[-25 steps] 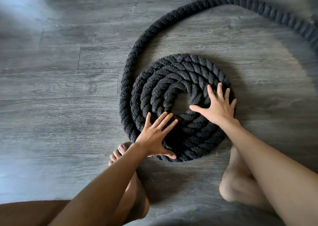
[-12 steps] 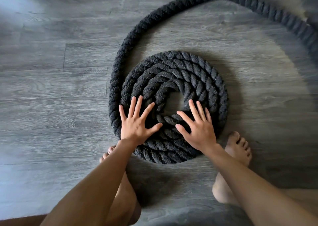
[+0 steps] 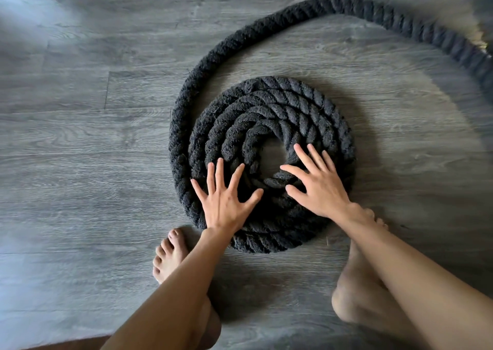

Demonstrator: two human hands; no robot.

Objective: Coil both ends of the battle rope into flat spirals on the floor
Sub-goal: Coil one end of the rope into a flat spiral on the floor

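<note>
Both hands are flat on the battle rope [image 3: 266, 125] here, palms down and fingers spread wide, so neither one is actually gripping anything, just pressing on top of the coil. The left hand [image 3: 226, 203] sits on the near-left part of the spiral, fingertips reaching in across the rings toward the middle. The right hand [image 3: 320, 187] is just beside it on the near-right part, with its index finger and thumb lying over the innermost turn, right at the edge of the small bare gap in the centre.

The black rope lies flat on the grey wood-look floor [image 3: 80, 163], about four rings wound tight against each other. From the outer ring on the far side of the left hand, the loose tail peels away, arcs up and over beyond both hands, then runs off well past the right hand to the edge of the view, where it gets blurry.

One bare foot [image 3: 170, 253] sits just behind the left wrist, close to the coil's near edge. The other foot [image 3: 357, 277] is mostly tucked under the right forearm.
</note>
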